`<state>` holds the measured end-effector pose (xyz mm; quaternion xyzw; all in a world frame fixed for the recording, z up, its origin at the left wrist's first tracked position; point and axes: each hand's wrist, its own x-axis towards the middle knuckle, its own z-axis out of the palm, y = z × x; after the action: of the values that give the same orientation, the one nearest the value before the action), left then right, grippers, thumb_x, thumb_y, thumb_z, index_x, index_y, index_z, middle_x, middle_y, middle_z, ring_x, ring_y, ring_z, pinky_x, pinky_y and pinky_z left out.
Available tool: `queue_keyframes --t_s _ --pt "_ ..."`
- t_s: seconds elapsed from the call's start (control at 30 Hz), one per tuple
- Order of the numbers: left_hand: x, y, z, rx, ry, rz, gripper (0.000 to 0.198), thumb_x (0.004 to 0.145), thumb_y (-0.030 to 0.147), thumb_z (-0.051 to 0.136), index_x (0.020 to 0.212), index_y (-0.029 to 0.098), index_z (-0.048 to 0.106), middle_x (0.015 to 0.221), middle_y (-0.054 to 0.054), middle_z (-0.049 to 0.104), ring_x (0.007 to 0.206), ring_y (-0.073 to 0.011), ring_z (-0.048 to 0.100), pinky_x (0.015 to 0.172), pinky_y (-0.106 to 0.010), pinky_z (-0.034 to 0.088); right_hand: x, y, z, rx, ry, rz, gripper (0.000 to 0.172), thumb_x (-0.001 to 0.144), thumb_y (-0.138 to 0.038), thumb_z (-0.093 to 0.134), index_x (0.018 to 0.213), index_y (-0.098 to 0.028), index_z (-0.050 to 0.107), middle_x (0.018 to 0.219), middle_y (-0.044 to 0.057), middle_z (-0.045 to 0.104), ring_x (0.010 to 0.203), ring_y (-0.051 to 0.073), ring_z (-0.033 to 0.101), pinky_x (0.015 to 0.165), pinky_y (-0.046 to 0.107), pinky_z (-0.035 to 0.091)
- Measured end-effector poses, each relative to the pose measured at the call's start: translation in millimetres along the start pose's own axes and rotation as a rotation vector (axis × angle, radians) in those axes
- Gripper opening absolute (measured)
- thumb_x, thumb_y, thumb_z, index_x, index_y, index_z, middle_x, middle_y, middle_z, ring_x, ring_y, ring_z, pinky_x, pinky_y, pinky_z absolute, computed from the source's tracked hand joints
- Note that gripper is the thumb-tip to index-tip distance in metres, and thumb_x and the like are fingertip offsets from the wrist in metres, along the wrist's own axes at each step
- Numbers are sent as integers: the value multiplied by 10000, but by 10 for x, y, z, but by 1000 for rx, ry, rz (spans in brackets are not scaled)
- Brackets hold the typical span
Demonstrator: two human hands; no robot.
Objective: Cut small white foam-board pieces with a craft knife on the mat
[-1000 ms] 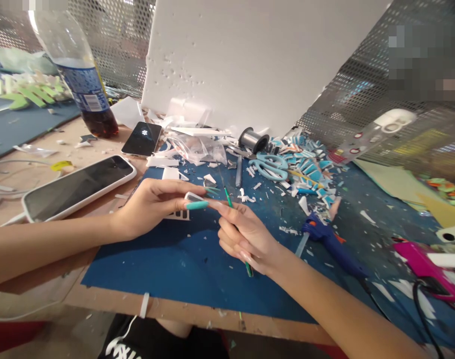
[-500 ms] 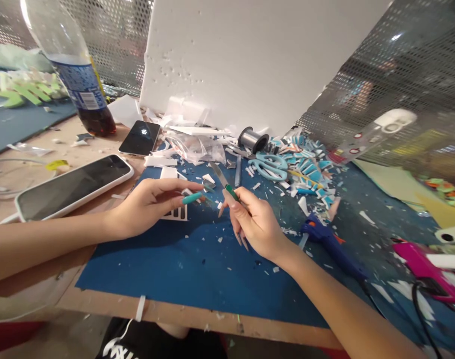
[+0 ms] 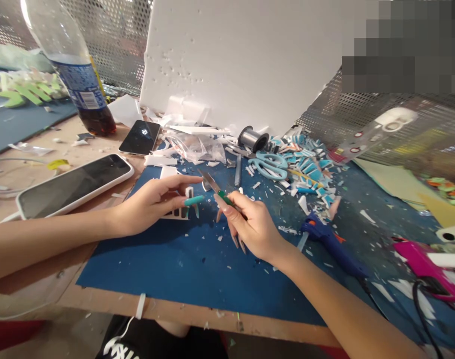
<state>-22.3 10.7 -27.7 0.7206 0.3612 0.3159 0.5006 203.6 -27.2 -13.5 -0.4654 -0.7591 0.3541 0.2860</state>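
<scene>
Over the blue mat (image 3: 152,264), my left hand (image 3: 148,204) has its thumb and index finger closed around a small white piece (image 3: 190,192); its fingers partly hide it. A white slotted piece (image 3: 178,213) lies beneath those fingers. My right hand (image 3: 255,222) grips the green handle of a craft knife (image 3: 212,183). The blade points up and left, its tip close to my left index fingertip; whether they touch I cannot tell.
Light-blue scissors (image 3: 269,166), a wire spool (image 3: 252,139) and heaped offcuts (image 3: 305,154) lie behind my hands. To the right are a blue glue gun (image 3: 334,247) and a pink tool (image 3: 427,269). Two phones (image 3: 75,187) and a cola bottle (image 3: 81,85) stand left.
My right hand and the knife have shifted slightly left and down, bringing the blade nearer my left hand. The small white piece now shows more clearly between my left fingers.
</scene>
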Motion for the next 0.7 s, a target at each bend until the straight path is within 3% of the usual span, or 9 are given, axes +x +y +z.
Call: queue_keyframes --t_s 0.17,0.4,0.7 --pt "25 32 -6 49 55 96 211 830 337 575 863 139 638 872 -61 675 796 -152 624 694 -215 521 -40 -94 50 -209 32 -106 270 964 -306 310 761 -197 450 472 -71 364 377 76 361 430 224 262" --pt "22 7 -5 -40 43 56 211 827 337 584 901 151 650 832 -50 686 804 -171 660 723 -250 550 -57 -113 84 -334 58 -177 233 950 -249 342 728 -204 397 508 -74 276 409 74 262 437 237 214" --pt "35 10 -17 118 78 142 192 826 319 579 820 158 684 824 -57 668 773 -168 624 652 -240 510 -54 -106 92 -370 76 -187 240 955 -271 335 726 -210 373 516 -65 315 425 79 278 443 233 227"
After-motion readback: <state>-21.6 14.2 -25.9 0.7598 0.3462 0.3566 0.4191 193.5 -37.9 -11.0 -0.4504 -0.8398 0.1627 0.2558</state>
